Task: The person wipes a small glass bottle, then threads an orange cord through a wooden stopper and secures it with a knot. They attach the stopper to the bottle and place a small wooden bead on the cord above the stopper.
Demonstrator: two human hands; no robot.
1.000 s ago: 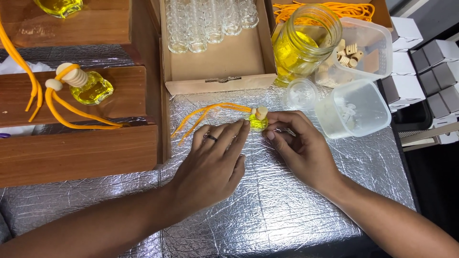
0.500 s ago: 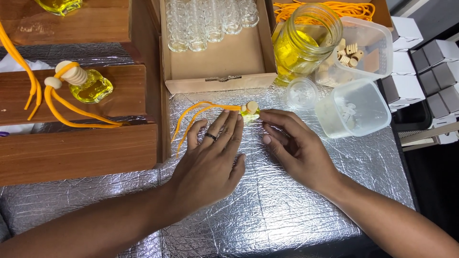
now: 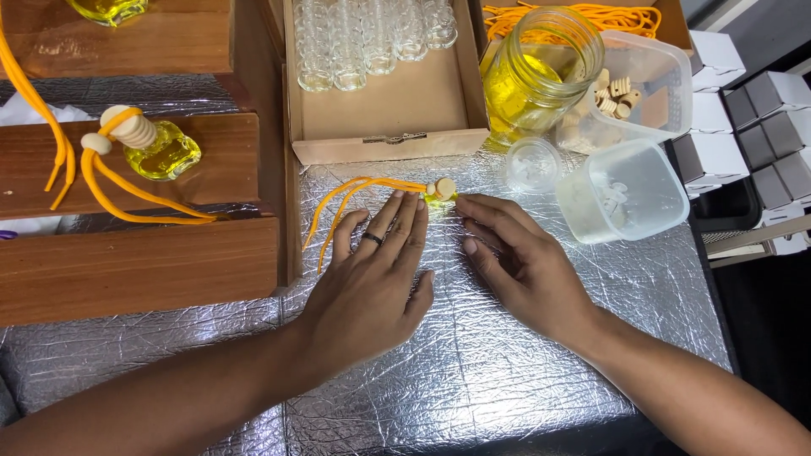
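Both my hands lie flat on the foil-covered surface [image 3: 473,355], fingers spread and holding nothing. My left hand [image 3: 372,283] and right hand [image 3: 524,270] point at the small yellow bottle [image 3: 441,192], which lies just beyond their fingertips, its orange cord [image 3: 355,198] trailing left.

I have just the one view, from the camera worn on the head, looking steeply down and forward over the foil-covered bench [image 3: 507,371]. It sits close: both forearms enter from the bottom edge and the hands lie mid-frame. The far edge of my picture cuts through a cardboard tray [image 3: 397,127] and a glass jar [image 3: 541,76]; wooden steps [image 3: 135,253] fill the left side, white boxes [image 3: 760,110] the right.
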